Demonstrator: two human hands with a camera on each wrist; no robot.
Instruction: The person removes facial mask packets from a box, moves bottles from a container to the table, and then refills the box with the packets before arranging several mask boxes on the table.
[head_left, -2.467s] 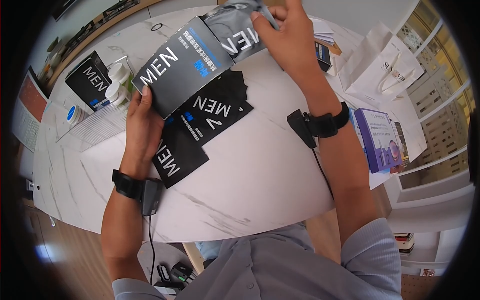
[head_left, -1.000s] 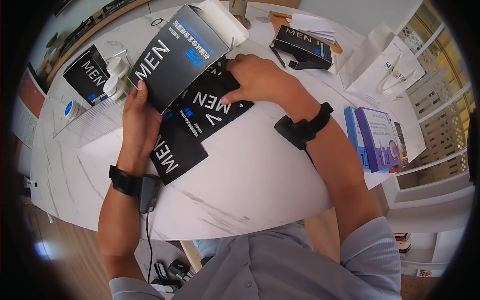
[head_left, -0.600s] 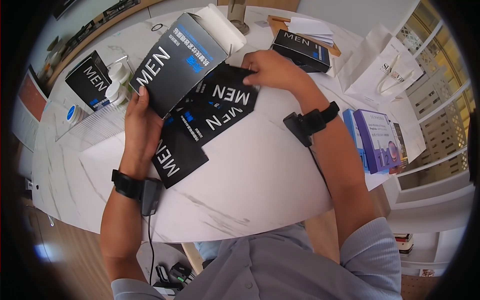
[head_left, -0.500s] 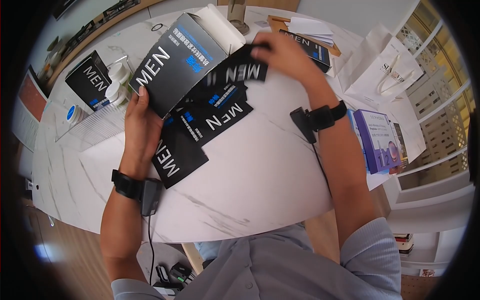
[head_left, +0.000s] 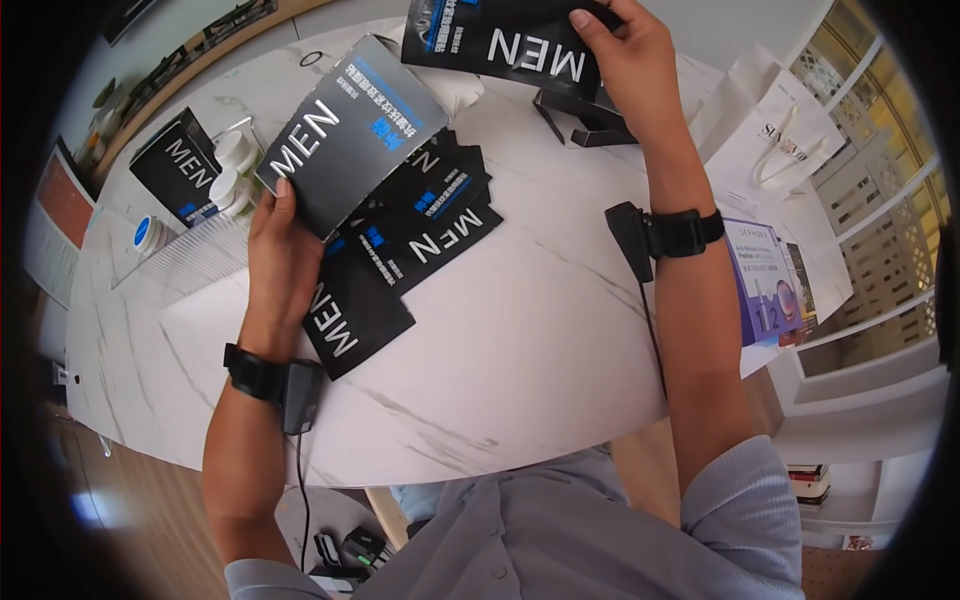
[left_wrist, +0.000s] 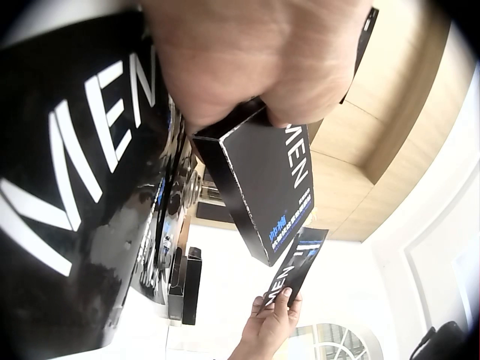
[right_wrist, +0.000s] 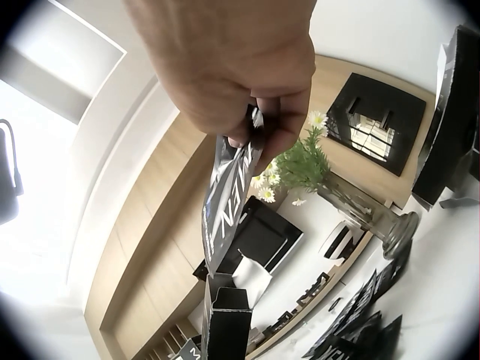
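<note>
The left hand (head_left: 285, 250) grips a dark grey cardboard box (head_left: 350, 135) marked MEN by its lower corner, the thumb on the front face and the other fingers behind. The right hand (head_left: 640, 65) holds a flat, glossy black pouch (head_left: 500, 40), also marked MEN, pinched at one end between thumb and fingers, in the air beyond the open end of the box. Below the box, similar black pouches (head_left: 425, 220) lie overlapping on the white marbled tabletop (head_left: 520, 350), and the box hides part of them. On the left there are another black box (head_left: 175, 165), two white round jars (head_left: 233, 185), a blue-topped small jar (head_left: 150, 233) and a clear ribbed tray (head_left: 195, 265). On the right are a white paper bag (head_left: 770, 130) and a purple flat box (head_left: 765, 280). The raised pouch and right hand partly cover a lying black carton (head_left: 590, 125). The right wrist view shows a glass vase (right_wrist: 364, 210) with white flowers (right_wrist: 266, 187).
</note>
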